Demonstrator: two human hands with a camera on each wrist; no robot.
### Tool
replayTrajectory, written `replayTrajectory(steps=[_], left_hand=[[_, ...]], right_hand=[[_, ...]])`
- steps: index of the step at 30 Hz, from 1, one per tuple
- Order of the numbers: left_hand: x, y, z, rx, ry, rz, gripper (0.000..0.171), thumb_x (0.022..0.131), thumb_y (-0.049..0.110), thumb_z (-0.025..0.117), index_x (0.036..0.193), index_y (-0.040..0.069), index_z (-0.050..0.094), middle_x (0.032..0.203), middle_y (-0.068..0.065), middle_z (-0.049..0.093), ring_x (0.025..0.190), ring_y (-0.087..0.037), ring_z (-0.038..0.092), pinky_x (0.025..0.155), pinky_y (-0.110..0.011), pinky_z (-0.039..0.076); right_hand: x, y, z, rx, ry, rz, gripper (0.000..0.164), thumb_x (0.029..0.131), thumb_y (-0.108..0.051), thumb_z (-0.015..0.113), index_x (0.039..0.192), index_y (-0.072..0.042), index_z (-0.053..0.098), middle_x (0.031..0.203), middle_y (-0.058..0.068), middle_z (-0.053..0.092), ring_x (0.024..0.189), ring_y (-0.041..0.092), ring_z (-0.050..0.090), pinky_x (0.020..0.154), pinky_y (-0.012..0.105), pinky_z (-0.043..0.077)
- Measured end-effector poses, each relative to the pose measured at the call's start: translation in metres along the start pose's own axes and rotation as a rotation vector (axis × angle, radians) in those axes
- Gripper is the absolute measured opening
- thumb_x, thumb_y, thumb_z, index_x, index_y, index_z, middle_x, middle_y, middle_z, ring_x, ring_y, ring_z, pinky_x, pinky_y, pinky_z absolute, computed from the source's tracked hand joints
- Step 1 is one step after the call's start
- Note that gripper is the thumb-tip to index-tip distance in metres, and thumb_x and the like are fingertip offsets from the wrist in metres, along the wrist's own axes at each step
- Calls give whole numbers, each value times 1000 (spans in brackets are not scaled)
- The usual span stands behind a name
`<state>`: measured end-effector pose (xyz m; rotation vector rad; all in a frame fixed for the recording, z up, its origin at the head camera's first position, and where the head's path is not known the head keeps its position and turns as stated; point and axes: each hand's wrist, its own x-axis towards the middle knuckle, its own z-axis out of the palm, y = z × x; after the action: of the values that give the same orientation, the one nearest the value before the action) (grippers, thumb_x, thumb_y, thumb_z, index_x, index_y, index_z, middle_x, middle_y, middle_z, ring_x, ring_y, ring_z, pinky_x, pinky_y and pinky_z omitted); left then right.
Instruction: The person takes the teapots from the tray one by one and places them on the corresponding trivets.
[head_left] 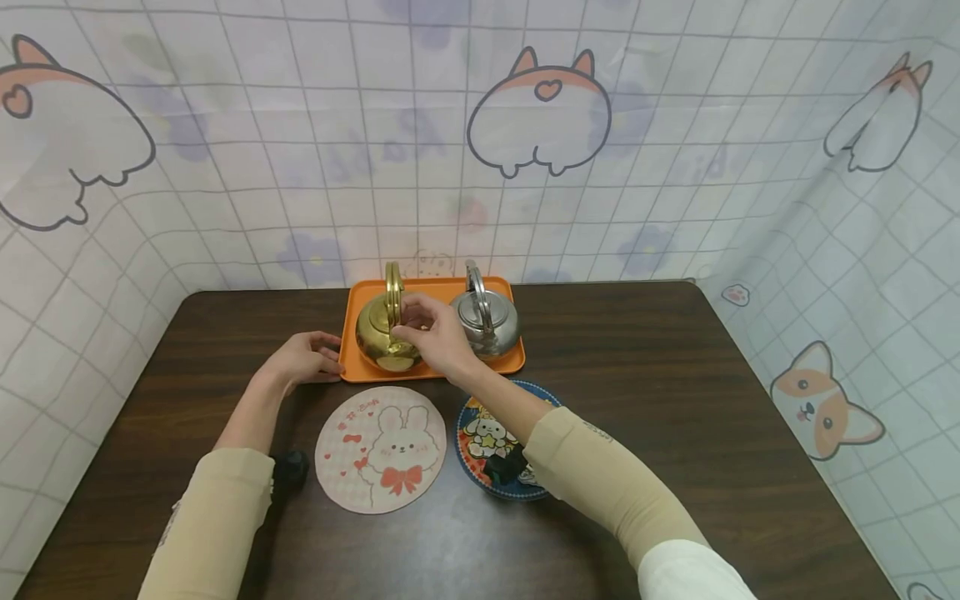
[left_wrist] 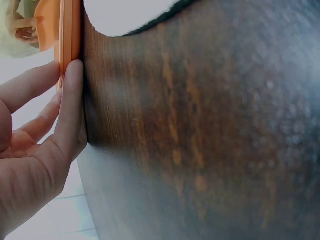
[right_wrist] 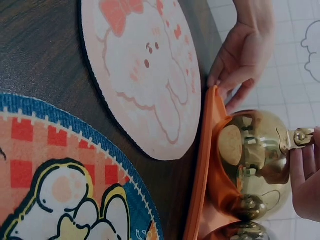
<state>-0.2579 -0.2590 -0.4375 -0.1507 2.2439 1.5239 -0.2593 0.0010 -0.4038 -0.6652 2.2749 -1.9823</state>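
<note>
A gold kettle (head_left: 373, 332) with an upright overhead handle stands on the left part of an orange tray (head_left: 435, 287). My right hand (head_left: 442, 337) pinches that handle near its lower right side; in the right wrist view only a few fingers (right_wrist: 305, 185) show beside the handle's base. To its right on the tray is a silver kettle (head_left: 504, 321), partly hidden by the right hand. At the tray's near left corner, my left hand (head_left: 303, 358) touches the rim with extended fingers. The left wrist view shows fingertips against the tray's edge (left_wrist: 70, 30).
A round pink rabbit mat (head_left: 348, 483) lies on the dark wooden table (head_left: 637, 350) before the tray. Beside it is a round blue-rimmed cartoon mat (head_left: 480, 442), partly under the right forearm. A patterned curtain (head_left: 420, 150) borders the table.
</note>
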Motion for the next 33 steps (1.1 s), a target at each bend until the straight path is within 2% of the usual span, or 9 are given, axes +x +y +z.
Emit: replayTrajectory(steps=[13,20,33], left_hand=[[0,0,0,0,6,7,63,95,-8,67,149,-14,35,118,-26,57,89,-19,68,86,-37,61],[1,-4,1,-7,15,9,61,95,-7,67,149,-13,37,118,-25,58,91,-20,68,85,-36,62],[-1,-3,0,-23,-1,22,61,95,-9,66,148,-14,36,118,-26,57,92,-20,68,85,-36,62]], right_hand=[[-7,-6,1,-6,-21,-23,22,95,-2,73,117,-4,69,104,11,69,94,22,64,77,26,55],[-11,-10,1,15,-27,-69,20,94,-1,74,113,-5,70,101,6,69,92,17,65,81,31,58],[-21,-21,0,32,-58,-94,22,94,1,74,115,-3,69,100,8,69,92,17,65,81,31,59]])
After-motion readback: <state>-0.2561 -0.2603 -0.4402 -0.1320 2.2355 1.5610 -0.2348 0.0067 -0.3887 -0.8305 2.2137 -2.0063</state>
